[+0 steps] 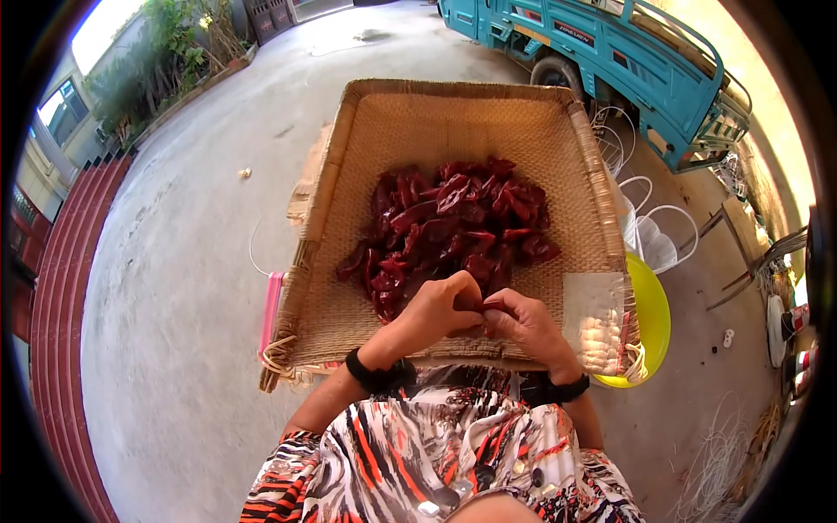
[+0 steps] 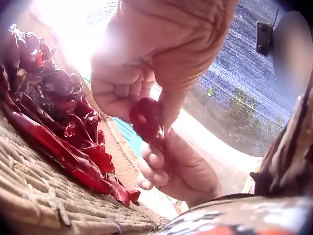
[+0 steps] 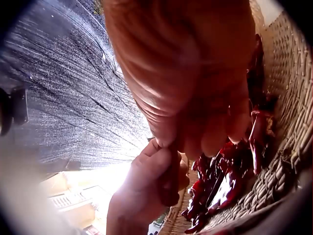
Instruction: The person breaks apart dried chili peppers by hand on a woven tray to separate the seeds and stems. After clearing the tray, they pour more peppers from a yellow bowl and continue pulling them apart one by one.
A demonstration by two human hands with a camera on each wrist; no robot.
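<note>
A dark red dried chili pepper (image 2: 146, 120) is pinched between the fingers and thumb of my left hand (image 1: 436, 309). My right hand (image 1: 534, 329) meets the left at the pepper's other end, its fingers curled and its thumb against it. In the right wrist view my right hand (image 3: 186, 83) covers most of the pepper. Both hands are above the near side of a woven tray (image 1: 471, 89). Just beyond them, a heap of glossy, wrinkled red peppers (image 1: 453, 209) lies in the tray's middle.
A yellow-green basin (image 1: 649, 322) stands under the tray's right corner. White-handled bags (image 1: 658, 240) are beside it. Farther back on the right is a blue cargo tricycle (image 1: 610, 61). Red steps (image 1: 74, 305) run along the left side of the concrete yard (image 1: 183, 288).
</note>
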